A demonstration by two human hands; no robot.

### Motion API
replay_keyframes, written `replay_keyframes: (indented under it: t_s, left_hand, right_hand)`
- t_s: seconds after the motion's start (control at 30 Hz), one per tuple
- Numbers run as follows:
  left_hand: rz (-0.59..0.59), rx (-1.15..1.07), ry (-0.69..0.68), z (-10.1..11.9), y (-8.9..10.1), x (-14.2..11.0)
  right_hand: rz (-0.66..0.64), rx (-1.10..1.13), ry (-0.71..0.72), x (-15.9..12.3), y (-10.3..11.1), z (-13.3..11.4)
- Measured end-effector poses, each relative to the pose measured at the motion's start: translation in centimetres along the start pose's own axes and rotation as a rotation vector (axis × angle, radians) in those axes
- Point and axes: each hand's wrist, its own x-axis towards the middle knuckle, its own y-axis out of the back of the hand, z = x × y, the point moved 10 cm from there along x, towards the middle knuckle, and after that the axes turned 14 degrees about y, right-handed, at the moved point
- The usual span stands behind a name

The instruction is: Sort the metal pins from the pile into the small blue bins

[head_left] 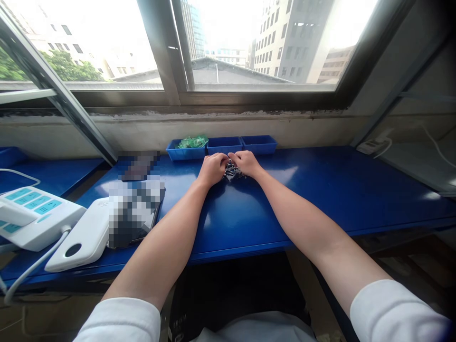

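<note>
A small pile of metal screws (pixel 233 171) lies on the blue tabletop (pixel 245 223), in front of the row of bins. My left hand (pixel 213 168) is at the pile's left side, fingers curled and pinched. From the right, my right hand (pixel 246 163) reaches to the pile's far edge, its thumb and fingers likewise closed. The fingertips of both hands nearly meet over the screws. Whatever they pinch is too small and too covered to make out.
Three joined blue bins stand by the wall: a left bin (pixel 185 154) with a green plastic bag (pixel 192 142), a middle bin (pixel 224 142) and a right bin (pixel 259 142). At left are a white power bank (pixel 80 235), a power strip (pixel 39 213) with cable, and blurred-out items.
</note>
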Motion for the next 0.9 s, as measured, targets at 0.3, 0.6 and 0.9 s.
replay_keyframes:
  t_s: [0.3, 0.6, 0.9]
  left_hand:
    - [0.016, 0.031, 0.09, -1.3, 0.2, 0.4]
    - [0.005, 0.11, 0.22, -2.9, -0.5, 0.5]
    - [-0.076, 0.147, 0.254, -3.6, -1.4, 0.4]
  right_hand:
    - [0.192, 0.464, -0.085, -0.2, 0.9, 1.0]
    - [0.32, 0.14, -0.092, -0.6, 3.4, 2.0]
    - [0.256, -0.309, -0.251, -0.9, 4.9, 4.9]
